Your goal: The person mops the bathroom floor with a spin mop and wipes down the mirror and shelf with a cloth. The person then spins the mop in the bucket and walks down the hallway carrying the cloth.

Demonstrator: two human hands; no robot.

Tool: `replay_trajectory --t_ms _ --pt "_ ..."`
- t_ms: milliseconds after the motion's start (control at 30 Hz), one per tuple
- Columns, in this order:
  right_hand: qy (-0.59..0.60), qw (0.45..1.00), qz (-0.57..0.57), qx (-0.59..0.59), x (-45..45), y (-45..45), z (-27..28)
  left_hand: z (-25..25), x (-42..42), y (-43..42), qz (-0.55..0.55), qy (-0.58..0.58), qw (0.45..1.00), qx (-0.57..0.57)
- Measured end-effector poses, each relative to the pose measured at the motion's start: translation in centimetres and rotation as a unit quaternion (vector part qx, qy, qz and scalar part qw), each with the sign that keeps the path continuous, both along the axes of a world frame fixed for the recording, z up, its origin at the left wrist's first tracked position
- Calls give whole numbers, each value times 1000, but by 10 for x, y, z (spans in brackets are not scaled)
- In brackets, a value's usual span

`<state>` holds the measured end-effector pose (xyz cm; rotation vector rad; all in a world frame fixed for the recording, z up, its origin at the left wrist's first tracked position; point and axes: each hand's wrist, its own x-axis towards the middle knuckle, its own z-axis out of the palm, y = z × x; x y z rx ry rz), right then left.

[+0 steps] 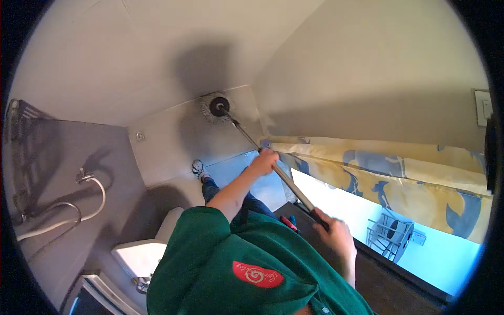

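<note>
A mop with a metal pole (294, 190) runs slantwise from my right side to the far floor. Its round black head (219, 106), with grey strands around it, rests on the tiles near the foot of the wall. My left hand (264, 163) is wrapped around the middle of the pole. Lower down, my right hand (336, 234) grips the dark end of the handle. My shoe (198, 168) is on the floor to the left of the pole.
A floor drain (140, 136) lies to the left. A white basin (139, 257) and a hose (100, 202) on the grey wall are at my left. A yellow and blue curtain (378, 168) hangs on the right, beside a wire rack (389, 234). A switch (483, 107) is at far right.
</note>
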<state>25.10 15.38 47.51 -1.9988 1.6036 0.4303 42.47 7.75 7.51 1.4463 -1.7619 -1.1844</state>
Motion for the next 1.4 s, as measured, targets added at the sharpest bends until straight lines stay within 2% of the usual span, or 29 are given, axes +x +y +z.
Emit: replay_trajectory --t_ms 33,67,133,200,233,267,333,433,467,500,533,567,600,667,700,767,833,867,933,967,1000,1033,1067,1100,1133,1233,1300,1367,1400 --pt "29 996 -58 54 -7 10 11 -11 -27 6 -42 -6 999 -21" --pt "8 996 -72 46 -23 24 20 -16 -57 18 -86 -10 996 -39" --pt "69 980 -158 102 -27 34 61 0 -113 40 -155 -3 987 -34" --pt "58 986 -128 90 -48 43 88 27 -153 58 -200 46 978 -24" --pt "51 990 -105 81 -58 43 99 36 -171 67 -214 30 976 -5" --pt "38 985 -123 118 -71 37 110 50 -175 69 -236 24 970 -59" --pt "19 975 -140 171 -92 24 116 64 -166 76 -203 45 978 6" --pt "-33 974 -92 205 -116 9 91 77 -121 87 -156 28 987 39" --pt "-22 975 -52 217 -94 -7 87 61 -101 94 -129 45 990 -20" --pt "-32 974 5 225 -83 -21 73 35 -90 106 -81 8 997 12" --pt "-44 970 59 233 -76 -32 55 69 -51 106 -31 2 996 84" --pt "-55 964 107 237 -66 -40 40 54 -32 111 -4 -64 997 50" --pt "-40 959 147 238 -46 -51 27 20 -16 119 48 -57 996 42" --pt "-48 950 217 220 -20 -63 -9 9 30 126 148 -38 988 13" --pt "-70 945 244 206 -20 -61 -38 3 45 130 159 -114 978 67" --pt "-124 944 255 170 -24 -46 -85 -22 49 140 179 -196 964 37" --pt "-82 955 217 182 -49 -34 -90 -42 40 142 174 -305 936 40" --pt "-61 960 200 186 -57 -30 -85 -35 21 138 133 -304 943 35" --pt "-31 971 134 196 -110 -32 -45 -9 -38 121 41 -164 977 126" --pt "-19 978 109 176 -146 -27 -28 40 -67 106 -2 -139 977 161" --pt "10 985 87 151 -161 -23 6 14 -118 109 -13 -83 994 65" --pt "25 989 78 123 -180 -17 34 30 -158 103 -50 -46 996 65" --pt "74 990 56 105 -175 -13 70 23 -207 101 -68 31 996 49" --pt "58 994 -24 87 -176 -4 95 63 -232 95 -52 8 995 88" --pt "70 992 -81 67 -169 4 115 83 -247 89 -63 47 993 84" --pt "109 991 -67 28 -139 26 142 109 -261 81 -132 93 984 79" --pt "121 990 -69 28 -126 31 145 86 -274 87 -165 101 981 27" --pt "106 993 -42 30 -112 33 142 106 -229 112 -92 75 992 51" --pt "94 994 -5 50 -105 34 138 94 -211 127 -60 79 995 29"
